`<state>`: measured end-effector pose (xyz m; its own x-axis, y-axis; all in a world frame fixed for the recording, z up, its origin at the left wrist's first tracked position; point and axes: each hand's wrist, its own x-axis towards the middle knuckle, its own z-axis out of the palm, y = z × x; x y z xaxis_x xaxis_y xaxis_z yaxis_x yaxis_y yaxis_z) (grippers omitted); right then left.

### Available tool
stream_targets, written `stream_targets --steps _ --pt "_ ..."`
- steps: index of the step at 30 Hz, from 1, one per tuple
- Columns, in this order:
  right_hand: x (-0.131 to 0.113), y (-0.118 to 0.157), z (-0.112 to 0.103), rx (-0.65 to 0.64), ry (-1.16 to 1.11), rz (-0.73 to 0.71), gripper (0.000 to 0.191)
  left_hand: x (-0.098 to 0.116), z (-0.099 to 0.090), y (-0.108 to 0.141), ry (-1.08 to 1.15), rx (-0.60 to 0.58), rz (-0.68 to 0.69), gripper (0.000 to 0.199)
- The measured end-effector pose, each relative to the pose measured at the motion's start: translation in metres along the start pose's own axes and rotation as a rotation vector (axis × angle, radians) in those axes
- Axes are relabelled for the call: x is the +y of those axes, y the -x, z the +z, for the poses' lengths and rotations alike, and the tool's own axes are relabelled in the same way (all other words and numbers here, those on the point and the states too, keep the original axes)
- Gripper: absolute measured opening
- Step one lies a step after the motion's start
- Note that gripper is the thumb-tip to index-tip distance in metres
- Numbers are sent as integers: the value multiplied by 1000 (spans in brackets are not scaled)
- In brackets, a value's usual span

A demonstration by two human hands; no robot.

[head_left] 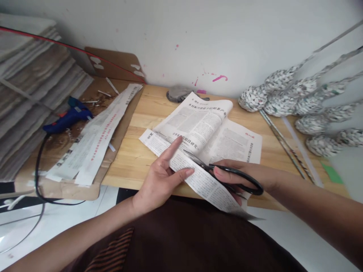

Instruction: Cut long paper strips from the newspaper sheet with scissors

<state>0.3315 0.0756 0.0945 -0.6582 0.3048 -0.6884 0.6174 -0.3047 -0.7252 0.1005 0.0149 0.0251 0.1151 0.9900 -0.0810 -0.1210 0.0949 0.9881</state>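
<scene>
A printed newspaper sheet [235,141] lies on the wooden table, partly folded over. Along its near side runs a long strip of the paper [207,186], parted from the rest at the scissors. My right hand [232,175] grips black-handled scissors [249,181], whose blades lie along the cut line and point left. My left hand [163,175] holds the strip near its middle, thumb on top and index finger stretched over the paper. Its other fingers are mostly hidden under the strip.
On cardboard [113,162] at the left lie cut paper strips [99,143] and a blue glue gun [69,117]. Stacked newspapers [36,87] stand at far left. Woven paper pieces [272,98] and thin rods [286,147] are at the right. A grey cloth item [178,93] rests near the wall.
</scene>
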Motion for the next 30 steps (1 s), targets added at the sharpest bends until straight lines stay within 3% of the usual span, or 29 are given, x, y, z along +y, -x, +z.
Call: stream_targets --steps 7,12,30 --pt "-6 -11 10 149 -6 -16 55 5 2 1 31 12 -31 88" --pt "1 -14 16 260 128 -99 50 5 4 0 41 9 -32 90" --pt "12 -16 21 307 90 -141 56 5 4 0 23 15 -54 94"
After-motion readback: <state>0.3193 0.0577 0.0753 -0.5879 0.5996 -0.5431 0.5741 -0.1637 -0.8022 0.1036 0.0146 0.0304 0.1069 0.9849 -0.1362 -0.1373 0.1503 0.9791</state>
